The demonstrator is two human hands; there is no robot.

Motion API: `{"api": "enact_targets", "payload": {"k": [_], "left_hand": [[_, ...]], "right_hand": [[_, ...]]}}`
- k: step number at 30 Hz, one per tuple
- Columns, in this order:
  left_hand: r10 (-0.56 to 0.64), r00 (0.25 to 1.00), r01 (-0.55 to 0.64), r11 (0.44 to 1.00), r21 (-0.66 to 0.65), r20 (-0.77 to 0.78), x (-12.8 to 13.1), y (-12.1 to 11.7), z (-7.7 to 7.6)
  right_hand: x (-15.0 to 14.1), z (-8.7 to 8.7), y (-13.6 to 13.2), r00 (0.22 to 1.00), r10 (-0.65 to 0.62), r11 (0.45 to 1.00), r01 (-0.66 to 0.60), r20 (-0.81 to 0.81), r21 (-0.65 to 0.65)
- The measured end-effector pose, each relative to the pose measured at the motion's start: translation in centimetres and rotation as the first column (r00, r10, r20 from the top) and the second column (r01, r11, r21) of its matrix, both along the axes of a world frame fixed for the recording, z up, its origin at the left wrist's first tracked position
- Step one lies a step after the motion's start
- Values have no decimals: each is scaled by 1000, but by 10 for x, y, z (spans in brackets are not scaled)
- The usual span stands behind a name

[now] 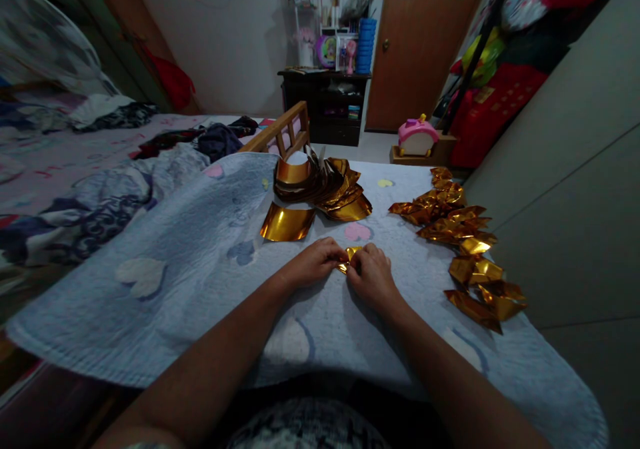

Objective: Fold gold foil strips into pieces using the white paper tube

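Both of my hands meet over the blue cloth (200,262), low and close together. Between them is a small piece of gold foil paper (354,252), mostly covered by the fingers. My left hand (320,260) pinches its left side, and my right hand (373,272) grips its right side. Beyond the hands lies a fanned stack of gold foil sheets (345,199), with one curled gold sheet (287,223) in front of it. To the right, several folded gold foil pieces (457,226) lie in a heaped row.
A bed with rumpled clothes (150,162) stands at the left, behind a wooden rail (280,129). Further back are a dark cabinet (325,112) and a brown door (420,49). A pink toy (417,136) sits on a box past the cloth's far edge.
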State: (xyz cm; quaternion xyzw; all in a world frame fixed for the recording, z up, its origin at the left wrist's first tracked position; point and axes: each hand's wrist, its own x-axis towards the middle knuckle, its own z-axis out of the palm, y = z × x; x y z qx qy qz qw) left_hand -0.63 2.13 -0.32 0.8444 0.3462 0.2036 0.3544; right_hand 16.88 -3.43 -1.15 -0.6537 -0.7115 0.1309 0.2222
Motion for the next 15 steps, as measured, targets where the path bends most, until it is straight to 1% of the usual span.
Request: {"api": "enact_targets", "payload": {"k": [5, 15], "left_hand": [[-22, 999, 23, 1000, -14, 22, -2, 2, -2], [15, 1000, -15, 1000, -19, -8, 2, -1, 1]], "right_hand": [[0, 0, 0, 1000, -3, 1000, 3, 17, -14], [0, 1, 0, 1000, -6, 1000, 7, 24, -22]]}}
